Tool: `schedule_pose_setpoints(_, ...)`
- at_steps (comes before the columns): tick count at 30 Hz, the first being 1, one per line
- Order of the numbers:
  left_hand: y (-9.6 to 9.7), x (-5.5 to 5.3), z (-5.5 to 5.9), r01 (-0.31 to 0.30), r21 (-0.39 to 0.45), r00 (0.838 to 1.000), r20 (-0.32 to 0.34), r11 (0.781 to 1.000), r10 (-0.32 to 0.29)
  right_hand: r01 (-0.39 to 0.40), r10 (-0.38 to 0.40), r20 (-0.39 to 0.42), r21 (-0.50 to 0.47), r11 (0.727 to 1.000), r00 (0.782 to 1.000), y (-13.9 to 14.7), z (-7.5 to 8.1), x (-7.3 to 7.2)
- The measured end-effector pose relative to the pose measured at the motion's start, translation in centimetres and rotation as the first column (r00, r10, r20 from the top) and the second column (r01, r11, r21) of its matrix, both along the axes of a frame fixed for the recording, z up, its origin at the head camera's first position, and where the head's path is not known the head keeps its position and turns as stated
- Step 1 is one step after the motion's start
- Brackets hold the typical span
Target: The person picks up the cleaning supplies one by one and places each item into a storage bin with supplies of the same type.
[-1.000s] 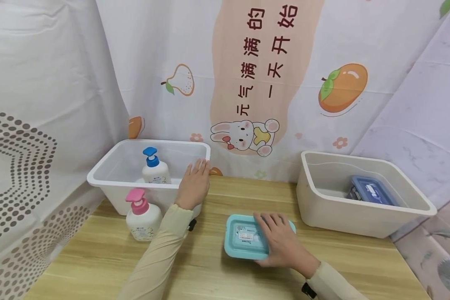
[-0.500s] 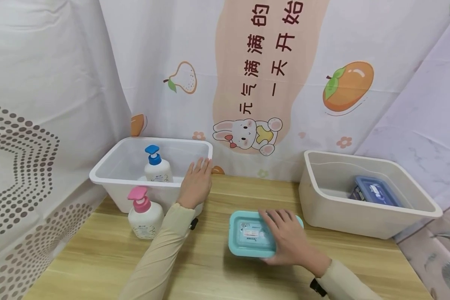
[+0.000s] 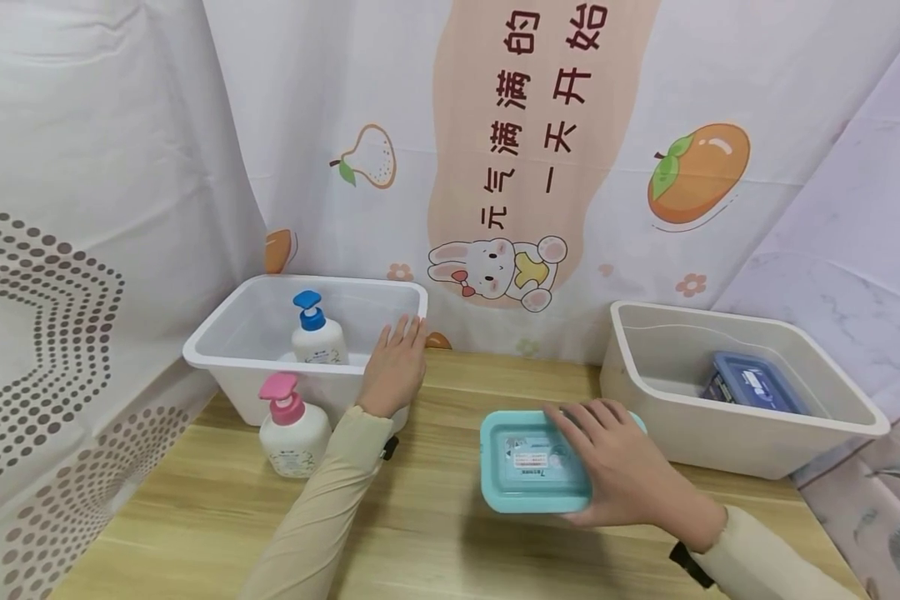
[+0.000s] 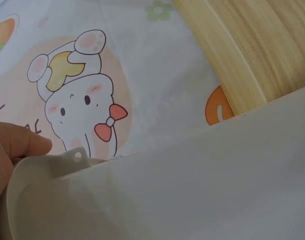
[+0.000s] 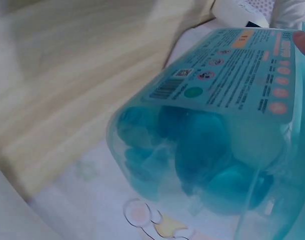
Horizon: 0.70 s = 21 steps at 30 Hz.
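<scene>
My right hand [image 3: 626,467] grips a turquoise lidded plastic box [image 3: 532,496] by its right end, fingers over the far edge and thumb at the near side. The box is raised over the table, its shadow beneath. In the right wrist view, the clear-sided box [image 5: 227,135] shows a printed label and blue rounded pieces inside. My left hand [image 3: 393,367] holds the right rim of a white bin [image 3: 217,362], which contains a blue-topped pump bottle [image 3: 320,340]. In the left wrist view, a finger [image 4: 30,142] lies at the bin's rim [image 4: 42,162]. A pink-topped pump bottle [image 3: 294,437] stands before that bin.
A beige bin [image 3: 720,425] stands at the right of the wooden table [image 3: 412,517], with a blue-lidded box [image 3: 761,385] inside it. Behind the table hangs a white printed curtain [image 3: 307,100].
My right hand has moved right and lifted the turquoise box higher, toward the beige bin. My left hand stays on the white bin's rim; the view has shifted slightly.
</scene>
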<state>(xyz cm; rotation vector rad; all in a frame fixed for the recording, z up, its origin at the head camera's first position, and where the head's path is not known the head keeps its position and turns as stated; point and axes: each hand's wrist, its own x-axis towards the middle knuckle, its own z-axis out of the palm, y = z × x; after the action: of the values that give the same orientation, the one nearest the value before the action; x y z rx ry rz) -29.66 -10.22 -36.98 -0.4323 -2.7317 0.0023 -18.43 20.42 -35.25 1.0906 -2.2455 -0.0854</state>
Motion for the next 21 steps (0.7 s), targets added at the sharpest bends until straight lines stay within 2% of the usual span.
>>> schedule_pose_setpoints(12,0.1,0.1,-0.1,0.007,0.006,0.999,-0.044,1.000,-0.006,-0.013,0.013,-0.005,0.047,0.999,1.000,1.3,4.7,0.5)
schedule_pose_setpoints(21,0.1,0.1,-0.1,0.003,0.001,0.999,-0.042,1.000,-0.003,-0.008,0.011,-0.036,0.065,0.998,0.999,2.0,6.9,-0.2)
